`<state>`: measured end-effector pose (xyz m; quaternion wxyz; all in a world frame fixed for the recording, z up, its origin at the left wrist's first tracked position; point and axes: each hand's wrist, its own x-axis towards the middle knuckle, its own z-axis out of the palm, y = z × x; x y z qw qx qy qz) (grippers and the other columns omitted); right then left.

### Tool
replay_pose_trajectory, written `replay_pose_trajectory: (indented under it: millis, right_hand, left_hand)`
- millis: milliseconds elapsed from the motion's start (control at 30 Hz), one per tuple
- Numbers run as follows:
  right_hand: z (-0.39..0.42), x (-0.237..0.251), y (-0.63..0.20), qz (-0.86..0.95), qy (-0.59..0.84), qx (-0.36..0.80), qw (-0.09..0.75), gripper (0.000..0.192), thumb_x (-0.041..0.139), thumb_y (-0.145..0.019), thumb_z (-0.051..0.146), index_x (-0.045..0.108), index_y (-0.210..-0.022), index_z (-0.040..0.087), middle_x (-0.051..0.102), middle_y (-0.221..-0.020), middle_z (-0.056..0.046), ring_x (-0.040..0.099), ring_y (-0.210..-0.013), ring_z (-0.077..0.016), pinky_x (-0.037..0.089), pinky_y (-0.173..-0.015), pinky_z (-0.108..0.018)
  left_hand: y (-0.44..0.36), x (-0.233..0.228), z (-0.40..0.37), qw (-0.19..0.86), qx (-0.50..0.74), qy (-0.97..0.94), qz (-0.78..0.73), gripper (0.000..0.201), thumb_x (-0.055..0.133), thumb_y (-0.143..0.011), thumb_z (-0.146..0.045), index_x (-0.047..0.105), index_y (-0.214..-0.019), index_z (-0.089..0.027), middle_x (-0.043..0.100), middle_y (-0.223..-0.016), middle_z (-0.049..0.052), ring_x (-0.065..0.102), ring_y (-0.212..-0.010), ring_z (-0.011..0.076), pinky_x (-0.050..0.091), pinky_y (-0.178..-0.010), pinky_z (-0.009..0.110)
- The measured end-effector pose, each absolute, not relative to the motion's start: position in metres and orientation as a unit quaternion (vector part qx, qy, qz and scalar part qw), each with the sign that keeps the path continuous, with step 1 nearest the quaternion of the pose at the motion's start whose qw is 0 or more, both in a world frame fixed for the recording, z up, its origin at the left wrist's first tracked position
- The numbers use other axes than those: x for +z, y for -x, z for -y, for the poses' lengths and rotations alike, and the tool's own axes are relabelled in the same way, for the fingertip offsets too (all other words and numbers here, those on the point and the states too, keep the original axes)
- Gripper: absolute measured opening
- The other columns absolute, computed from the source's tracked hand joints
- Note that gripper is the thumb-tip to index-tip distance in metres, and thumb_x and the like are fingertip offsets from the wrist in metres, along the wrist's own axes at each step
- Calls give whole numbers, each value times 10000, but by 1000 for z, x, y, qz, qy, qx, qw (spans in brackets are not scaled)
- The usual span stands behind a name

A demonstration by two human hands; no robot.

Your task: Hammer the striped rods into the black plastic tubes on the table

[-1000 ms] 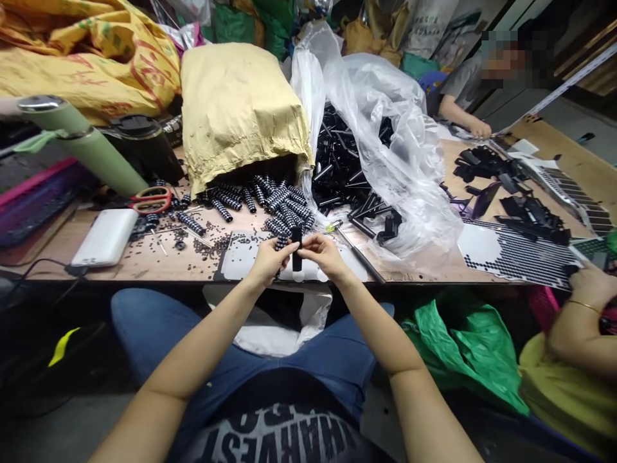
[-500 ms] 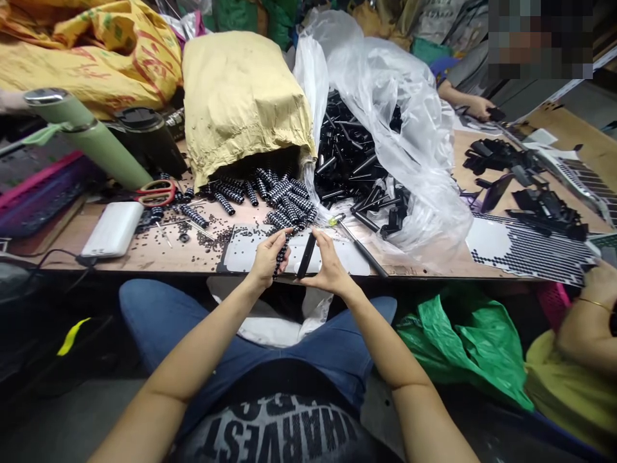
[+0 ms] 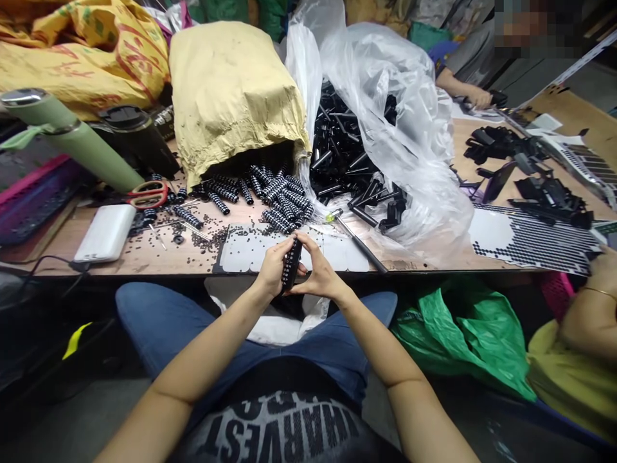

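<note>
My left hand (image 3: pixel 270 269) is closed around a black roller dotted with white (image 3: pixel 289 265), held upright just past the table's near edge. My right hand (image 3: pixel 319 269) pinches a plain black bar between thumb and fingertips at its two ends. Roller and bar now meet between my hands, side by side; their exact contact is partly hidden by my fingers. Similar rollers (image 3: pixel 282 199) lie heaped at the mouth of a yellow sack (image 3: pixel 236 83). Beyond my right hand, a clear plastic bag (image 3: pixel 409 128) spills black plastic parts (image 3: pixel 342 138).
A black-handled tool (image 3: pixel 361 244) lies right of my hands on the table (image 3: pixel 414 262). Tiny black bits are scattered leftward. Red-handled scissors (image 3: pixel 148 194), a white power bank (image 3: pixel 105 233) and a green flask (image 3: pixel 91 148) stand or lie left. Co-workers' hands (image 3: pixel 479 96) show at right.
My hands have come together: the bar in my right hand has moved left against the roller in my left hand. The camera view has shifted slightly.
</note>
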<state>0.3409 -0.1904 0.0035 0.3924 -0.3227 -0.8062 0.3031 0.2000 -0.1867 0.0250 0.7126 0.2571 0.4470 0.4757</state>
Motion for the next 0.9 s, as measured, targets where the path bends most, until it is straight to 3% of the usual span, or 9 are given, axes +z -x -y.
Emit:
replay_pose_trajectory:
  millis: [133,433,733,800,900]
  right_hand:
    - [193,0,-343,784,348,329,394,1133,864,-562,372,184,-1456,224,319,-1461,-166,296,-1411,-285,298,-1164,-463]
    - [194,-8,-341,709,408,411,401,1114,874,-498,357,254,-1411,206,358,-1422,-145,393,-1338,-280,371,-1121,-457]
    - [202,-23,-340,691,513,341,379,1105,840,-456,251,267,-1397,169,404,-1379,-161,436,-1289,-291,381,-1099,-456]
    - [202,-28,-340,702,524,304,375,1095,832,-469,282,271,-1400,148,419,-1367,-172,430,-1285,-302,375,-1098,-465]
    - [200,-37,-340,709,559,226,365,1039,788,-546,317,260,-1413,98,417,-1366,-213,399,-1296,-328,340,-1106,-501]
  left_hand:
    - [-205,27,186,704,475,-267,-456,426,684,-721,-449,602,-998,-136,559,-594,-29,577,-409,130,499,-387,242]
    - [-212,29,175,729,411,-211,-506,185,549,-867,-264,584,-942,-99,571,-534,-2,575,-388,139,496,-386,233]
    - [-214,1,167,736,371,-290,-486,283,592,-838,-329,658,-936,-72,631,-607,50,599,-493,132,531,-509,248]
    - [-215,-8,168,686,387,-373,-490,351,585,-845,-357,666,-1053,-86,656,-740,69,626,-609,143,547,-606,280]
    - [-218,-22,172,492,400,-591,-499,437,628,-819,-320,627,-1223,-153,620,-1025,103,623,-887,191,529,-803,345]
